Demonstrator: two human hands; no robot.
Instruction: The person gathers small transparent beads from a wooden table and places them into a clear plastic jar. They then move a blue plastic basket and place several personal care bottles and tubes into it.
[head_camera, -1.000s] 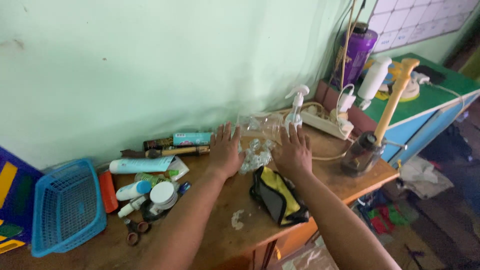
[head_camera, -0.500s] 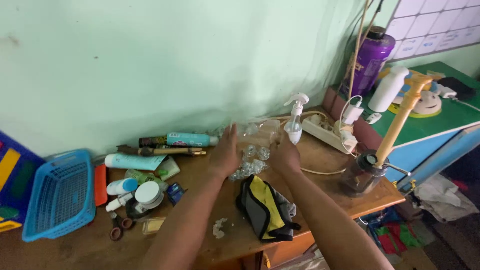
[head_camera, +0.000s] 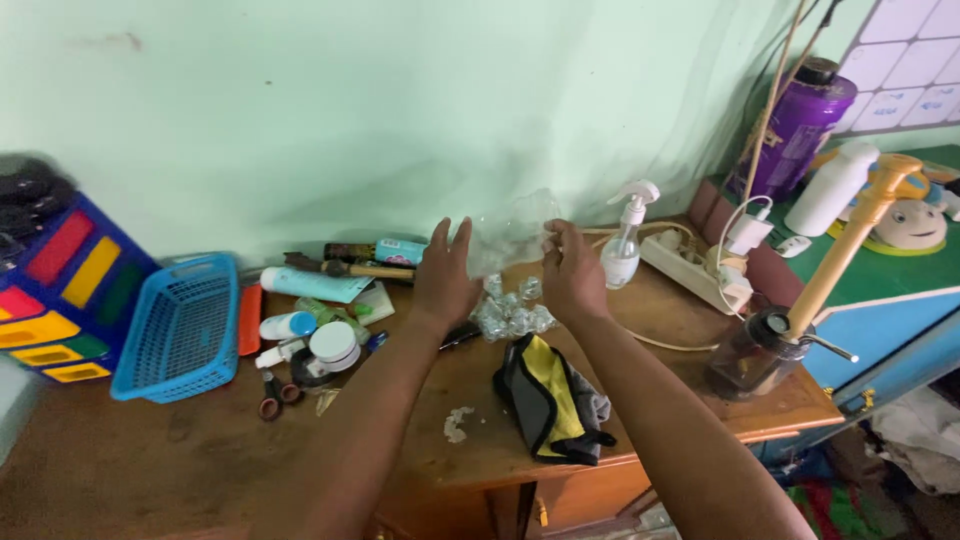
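Bare wooden desk (head_camera: 150, 450) front-left lies open; spray bottle (head_camera: 622, 250) and power strip (head_camera: 690, 268) crowd the right.
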